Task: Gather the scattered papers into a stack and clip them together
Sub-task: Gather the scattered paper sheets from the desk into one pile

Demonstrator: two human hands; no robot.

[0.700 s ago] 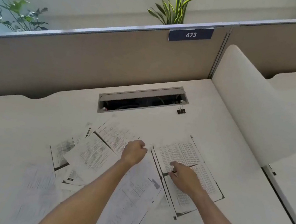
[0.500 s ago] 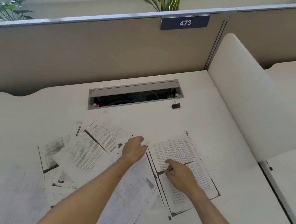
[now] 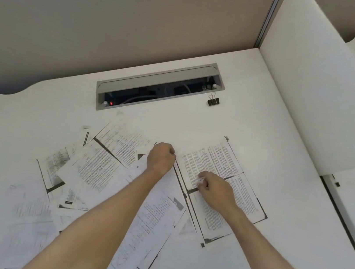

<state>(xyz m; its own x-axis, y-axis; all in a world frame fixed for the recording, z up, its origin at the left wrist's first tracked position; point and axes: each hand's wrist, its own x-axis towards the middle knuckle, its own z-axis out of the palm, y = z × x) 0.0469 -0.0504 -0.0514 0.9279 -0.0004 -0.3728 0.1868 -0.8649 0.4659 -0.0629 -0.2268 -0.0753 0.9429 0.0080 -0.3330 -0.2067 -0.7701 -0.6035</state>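
Observation:
Several printed papers lie scattered and overlapping across the white desk (image 3: 258,95). One long sheet (image 3: 152,220) runs toward me in the middle, and a two-page spread (image 3: 211,160) lies on the right. My left hand (image 3: 161,158) sits at the far end of the middle sheet, its fingers curled down onto the paper's edge. My right hand (image 3: 214,187) rests on the right spread, index fingertip and thumb touching the print. A black binder clip (image 3: 213,100) stands alone on the desk beyond the papers, clear of both hands.
A grey cable tray (image 3: 157,80) with its lid open is set into the desk behind the papers. A beige partition (image 3: 119,22) closes off the back and a white divider (image 3: 317,86) the right side. The desk's edge drops off at the lower right.
The view has tilted down and closer to the desk. Both hands stay at nearly the same spots on the papers; my right fingers have curled in slightly.

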